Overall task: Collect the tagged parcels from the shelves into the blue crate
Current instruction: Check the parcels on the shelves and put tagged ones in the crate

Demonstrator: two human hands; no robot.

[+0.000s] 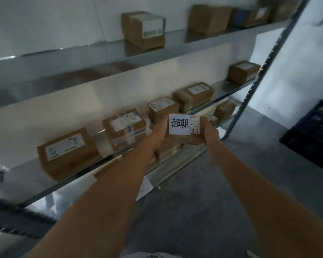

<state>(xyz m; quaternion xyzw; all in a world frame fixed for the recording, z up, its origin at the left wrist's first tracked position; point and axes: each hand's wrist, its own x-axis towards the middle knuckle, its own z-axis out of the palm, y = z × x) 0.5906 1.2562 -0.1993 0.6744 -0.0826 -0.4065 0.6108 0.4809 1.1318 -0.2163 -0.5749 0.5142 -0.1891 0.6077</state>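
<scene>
You've got both hands on one small parcel point(186, 134), held up in the air just off the front edge of the middle shelf point(229, 93). Your left hand point(159, 133) wraps the left end, thumb up by the top corner, and your right hand point(211, 132) grips the right end. The parcel's top faces you with a white tag point(179, 124) with black handwritten characters on it, and a barcode label point(194, 125) just beside the tag on the right.

The blue crate point(313, 136) sits on the floor point(203, 202) way off to the right, past the shelf post point(257, 84), well apart from the parcel.

On the middle shelf there's a row of brown boxes with labels: a big one point(67, 151) near the left end, then another point(125, 127), then one point(163, 108) right behind your left hand, and more toward the right end. The top shelf point(108, 58) has a few boxes too, pretty blurry.
</scene>
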